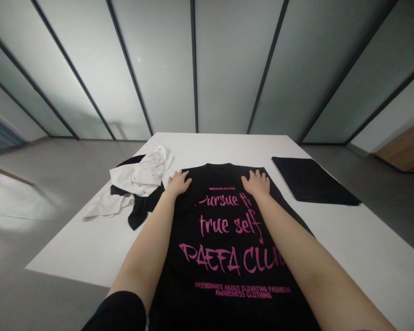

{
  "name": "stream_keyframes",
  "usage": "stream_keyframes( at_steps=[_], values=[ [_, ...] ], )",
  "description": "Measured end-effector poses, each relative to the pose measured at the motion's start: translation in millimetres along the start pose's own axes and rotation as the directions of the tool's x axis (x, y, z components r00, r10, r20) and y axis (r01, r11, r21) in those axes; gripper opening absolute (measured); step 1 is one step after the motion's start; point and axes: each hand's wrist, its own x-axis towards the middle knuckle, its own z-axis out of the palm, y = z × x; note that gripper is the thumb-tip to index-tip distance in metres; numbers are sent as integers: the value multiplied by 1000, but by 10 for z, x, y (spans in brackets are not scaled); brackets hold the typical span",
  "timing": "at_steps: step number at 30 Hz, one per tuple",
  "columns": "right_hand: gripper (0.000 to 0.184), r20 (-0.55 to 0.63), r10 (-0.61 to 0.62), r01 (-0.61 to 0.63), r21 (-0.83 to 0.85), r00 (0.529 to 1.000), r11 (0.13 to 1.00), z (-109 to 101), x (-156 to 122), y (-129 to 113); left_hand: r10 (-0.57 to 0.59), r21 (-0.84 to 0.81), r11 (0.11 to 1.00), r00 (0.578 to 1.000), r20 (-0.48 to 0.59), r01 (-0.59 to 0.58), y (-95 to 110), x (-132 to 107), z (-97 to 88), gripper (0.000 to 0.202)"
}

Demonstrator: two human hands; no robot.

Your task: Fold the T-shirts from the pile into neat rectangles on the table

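A black T-shirt (pixel 221 177) with pink lettering lies spread on the white table, its collar toward the far side. My left hand (pixel 179 183) rests on its upper left shoulder edge, fingers apart and extended. On the upper right part of the shirt lies my right hand (pixel 257 184), its fingers also spread over the cloth. Neither hand visibly grips any fabric. My forearms cover parts of the shirt's sides and some of the print. The shirt's bottom hem is out of view.
To the left is a loose heap of white clothes (pixel 140 172) and black clothes (pixel 140 212). A flat folded black garment (pixel 312 180) lies at the right. The white table (pixel 221 146) ends before a frosted glass partition (pixel 224 69).
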Motion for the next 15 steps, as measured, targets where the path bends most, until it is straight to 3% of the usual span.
stream_keyframes(
  at_steps=[3,6,9,12,15],
  values=[
    [77,2,-1,1,11,1000,1000,2,9,-4,-5,-134,991,995,-104,-9,6,54,-8,57],
    [74,0,9,-9,62,1000,998,-40,55,32,-206,-140,973,964,-171,183,-26,115,-90,58],
    [64,-47,38,-31,148,998,988,-129,146,171,-296,-64,955,948,-118,290,-84,150,-165,49],
    [61,-100,169,-150,169,981,974,-236,255,390,-322,1,946,944,-68,323,-111,184,-205,48],
    [61,-23,273,-266,163,962,950,-332,375,583,-327,29,945,945,-19,327,-104,246,-237,47]
  ],
)
